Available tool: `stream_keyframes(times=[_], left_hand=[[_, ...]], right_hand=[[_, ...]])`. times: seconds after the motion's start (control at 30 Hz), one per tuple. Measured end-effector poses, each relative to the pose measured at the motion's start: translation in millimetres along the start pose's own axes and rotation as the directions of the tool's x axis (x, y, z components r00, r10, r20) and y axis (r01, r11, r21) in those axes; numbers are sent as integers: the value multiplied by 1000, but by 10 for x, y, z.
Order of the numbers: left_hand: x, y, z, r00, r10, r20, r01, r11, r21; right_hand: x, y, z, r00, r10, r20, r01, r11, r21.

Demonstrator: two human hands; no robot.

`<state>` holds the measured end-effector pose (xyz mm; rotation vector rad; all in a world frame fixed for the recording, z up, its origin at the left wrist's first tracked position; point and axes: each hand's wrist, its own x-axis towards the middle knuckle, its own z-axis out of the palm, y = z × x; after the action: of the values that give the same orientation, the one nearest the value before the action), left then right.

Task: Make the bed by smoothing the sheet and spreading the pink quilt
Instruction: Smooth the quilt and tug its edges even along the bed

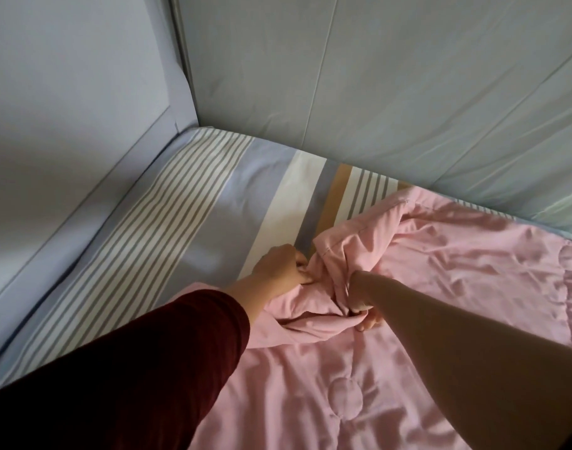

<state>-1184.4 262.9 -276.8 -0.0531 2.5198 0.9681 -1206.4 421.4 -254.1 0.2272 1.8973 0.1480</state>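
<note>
The pink quilt [424, 261] covers the right and near part of the bed, bunched into a crumpled fold at its left edge. My left hand [278, 266], in a dark red sleeve, grips that bunched edge from the left. My right hand [364, 311] is buried in the folds just to the right, fingers closed on the quilt fabric and mostly hidden. The striped sheet [193, 222], with grey, white, lilac and tan bands, lies flat and bare on the left part of the mattress.
A pale blue padded wall panel [408, 92] runs along the far side of the bed. A lilac panel [67, 125] borders the left side; they meet in the corner at top centre.
</note>
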Motion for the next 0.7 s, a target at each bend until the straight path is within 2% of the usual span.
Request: stream_keyframes(times=[0.03,0.07,0.1,0.13,0.17,0.2,0.27,0.3,0.33,0.37,0.4,0.47,0.5,0.6,0.67,0.7], left_hand=[[8,2,-81,999,-3,-51,4,1000,26],[32,-12,-195,991,-17,-132,20,999,25],[56,-35,-358,971,-38,-236,41,999,8],[97,-63,-552,929,-61,-364,63,998,-7],[142,-97,-763,851,-99,-516,96,995,-33],[221,-139,-1080,741,-144,-655,132,989,-69],[317,-187,-1702,520,-285,-805,184,958,-221],[356,-202,-2026,425,-322,-846,187,946,-266],[394,-207,-2221,399,-302,-866,172,952,-253],[434,-202,-2346,451,-218,-866,151,974,-166],[475,-228,-2387,564,-102,-819,125,991,-38],[568,-342,-2248,778,-2,-628,87,991,105],[606,-428,-2159,842,-9,-539,84,990,115],[651,-652,-1837,950,-55,-308,95,988,118],[675,-835,-1613,984,-94,-149,124,970,208],[701,-945,-1513,986,-119,-118,146,955,259]], right_hand=[[-44,-23,-28,999,-35,12,35,999,21],[-95,-61,-85,994,-104,-44,106,994,32],[-115,-106,-147,966,-187,-180,196,980,32],[-147,-154,-220,894,-252,-370,292,955,53],[-159,-208,-288,791,-261,-553,380,919,109],[-200,-312,-405,688,-223,-691,471,861,191],[-252,-537,-602,558,-141,-818,653,682,328],[-268,-709,-727,505,-158,-848,715,627,309],[-315,-817,-796,457,-225,-861,752,615,238],[-335,-941,-868,423,-305,-853,768,620,160],[-363,-1071,-926,428,-380,-820,762,640,102],[-326,-1238,-966,493,-485,-722,697,717,-6],[-277,-1305,-980,533,-516,-671,657,752,-57],[-118,-1391,-923,631,-549,-548,558,812,-172],[109,-1439,-829,677,-574,-461,511,817,-266],[265,-1459,-764,708,-568,-420,491,823,-285]])
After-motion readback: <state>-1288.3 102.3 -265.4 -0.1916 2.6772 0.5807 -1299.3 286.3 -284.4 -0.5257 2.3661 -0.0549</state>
